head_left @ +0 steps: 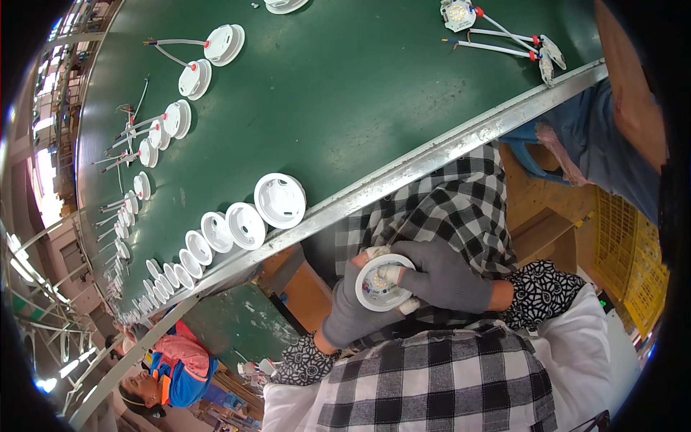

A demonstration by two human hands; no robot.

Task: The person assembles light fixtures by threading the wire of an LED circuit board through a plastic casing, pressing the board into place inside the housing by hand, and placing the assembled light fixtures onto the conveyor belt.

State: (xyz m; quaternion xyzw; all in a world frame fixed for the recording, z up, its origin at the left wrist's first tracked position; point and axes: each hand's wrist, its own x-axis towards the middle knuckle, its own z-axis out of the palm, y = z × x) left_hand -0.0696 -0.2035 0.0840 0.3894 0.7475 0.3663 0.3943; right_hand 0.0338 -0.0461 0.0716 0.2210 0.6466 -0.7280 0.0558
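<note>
Here we are at the lower middle of the frame, and the white housing (363, 292) is up in both gloved hands, held above the checked lap and clear of the counter (345, 93). The left hand (351, 311) cups it from the left, fingers wrapped about its rim; the right hand (448, 277) comes in from the right, bare-tipped thumb pressed down inside the open face — most of the fingers behind are hidden, so their exact hold can't be told. Inside sits a small board (376, 279) dotted with yellow, so this one looks partly put together, though whether the board is seated can't be made out.

And the tally? Along the counter's near edge runs a long row of open housings (280, 201), the nearest showing no such board, apparently left to do. Up at upper left, wired units (224, 45) trail grey leads — those look further along. At upper right, a few loose wired boards (458, 14) lie unfitted, so plenty seems to remain.
</note>
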